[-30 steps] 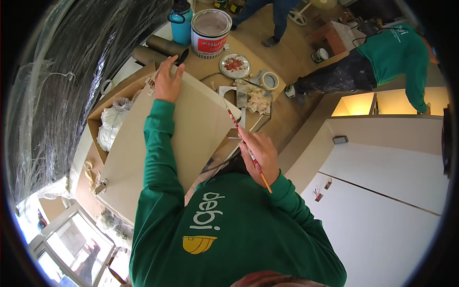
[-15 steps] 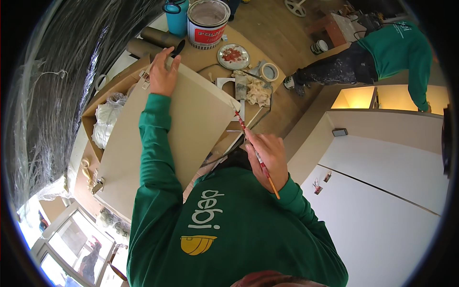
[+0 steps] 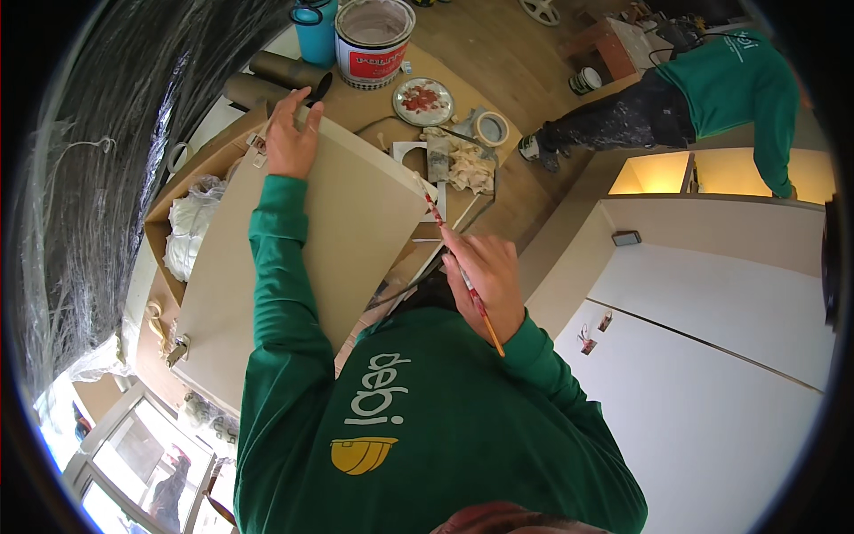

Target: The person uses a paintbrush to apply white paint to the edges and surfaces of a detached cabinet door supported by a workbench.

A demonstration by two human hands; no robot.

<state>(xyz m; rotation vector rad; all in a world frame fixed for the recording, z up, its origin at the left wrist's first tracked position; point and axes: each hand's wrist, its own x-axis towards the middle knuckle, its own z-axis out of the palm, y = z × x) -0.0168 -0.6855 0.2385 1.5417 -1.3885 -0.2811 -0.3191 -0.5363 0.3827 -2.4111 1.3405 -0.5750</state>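
Note:
A beige cabinet door (image 3: 347,214) with metal hinges stands tilted in front of me. My left hand (image 3: 294,142) grips its upper edge near one hinge (image 3: 257,148), fingers reaching over the top. Between the fingers of my right hand (image 3: 485,276) is a thin paintbrush (image 3: 476,301), its handle stained red and white with a bare orange end. The brush's tip touches, or is very close to, the door's pale narrow edge, near the right corner. Behind the door, a round lid (image 3: 423,101) carries reddish paint flakes or smears.
On the worktable stand an open paint can (image 3: 374,53) and a blue bottle (image 3: 315,36). A tape roll (image 3: 490,128) and a crumpled cloth (image 3: 471,167) lie near the door's corner. A box (image 3: 158,240) holds a plastic-wrapped bundle. A co-worker (image 3: 734,98) bends over lit cabinets at right.
The brush tip has slid a little along the door's edge, away from the right corner and toward my left hand. The whole view has shifted slightly; my left hand keeps its hold.

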